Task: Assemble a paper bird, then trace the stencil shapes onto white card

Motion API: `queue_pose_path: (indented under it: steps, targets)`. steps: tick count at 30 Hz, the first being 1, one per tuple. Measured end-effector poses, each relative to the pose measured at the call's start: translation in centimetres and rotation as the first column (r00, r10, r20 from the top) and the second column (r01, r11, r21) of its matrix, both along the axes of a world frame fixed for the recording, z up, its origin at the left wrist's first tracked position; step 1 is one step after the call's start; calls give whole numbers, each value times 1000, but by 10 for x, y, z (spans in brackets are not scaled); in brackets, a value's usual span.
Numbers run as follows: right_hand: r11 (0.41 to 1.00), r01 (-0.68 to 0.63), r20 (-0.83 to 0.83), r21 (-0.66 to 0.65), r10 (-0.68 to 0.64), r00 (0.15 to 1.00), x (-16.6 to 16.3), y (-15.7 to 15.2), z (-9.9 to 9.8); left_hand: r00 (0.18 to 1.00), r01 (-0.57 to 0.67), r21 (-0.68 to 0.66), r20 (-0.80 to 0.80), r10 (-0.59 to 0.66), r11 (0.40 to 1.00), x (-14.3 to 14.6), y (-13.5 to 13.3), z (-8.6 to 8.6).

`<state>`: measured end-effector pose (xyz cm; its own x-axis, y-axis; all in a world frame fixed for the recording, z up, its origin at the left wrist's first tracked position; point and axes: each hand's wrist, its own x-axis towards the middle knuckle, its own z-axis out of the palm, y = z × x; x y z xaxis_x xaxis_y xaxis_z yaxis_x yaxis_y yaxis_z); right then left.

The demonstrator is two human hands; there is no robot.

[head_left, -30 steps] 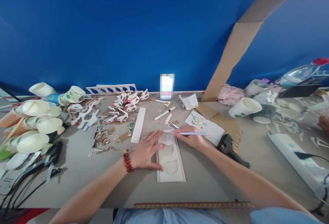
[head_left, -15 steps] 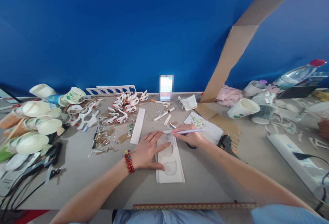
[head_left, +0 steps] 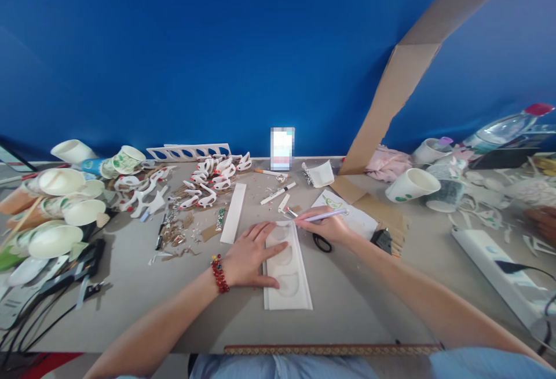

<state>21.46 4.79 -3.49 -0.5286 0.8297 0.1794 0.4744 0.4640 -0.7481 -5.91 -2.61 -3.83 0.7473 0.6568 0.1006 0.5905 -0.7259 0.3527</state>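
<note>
My left hand [head_left: 252,256] lies flat with spread fingers along the left side of a white strip with curved cut-outs [head_left: 296,263]. The strip rests on another white piece, whose edge shows along its right side. A lavender pen [head_left: 325,215] is pinched in my right hand [head_left: 325,227] above the strip's far right corner. Whether its tip touches the strip I cannot tell. Just below that hand, a black scissor handle [head_left: 322,243] rests on the table.
Several white bird-like cut-outs [head_left: 207,196] and brown scraps [head_left: 176,234] lie to the left. A blank white strip [head_left: 233,214], a marker [head_left: 278,193] and a glue gun [head_left: 382,240] surround my hands. Paper cups [head_left: 56,241] crowd the left; a power strip [head_left: 490,274] lies right.
My right hand has shifted slightly right with the pen, from the strip's far edge to its corner. More of the black handle shows. My left hand stays in place.
</note>
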Motion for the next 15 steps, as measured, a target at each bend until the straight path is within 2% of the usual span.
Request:
queue_pose_path:
  steps: [10, 15]
  targets:
    - [998, -60, 100, 28, 56, 993, -12, 4, 18, 999, -5, -4, -43, 4, 1000, 1, 0, 1]
    - [995, -95, 183, 16, 91, 979, -17, 9, 34, 999, 8, 3, -43, -7, 1000, 2, 0, 2]
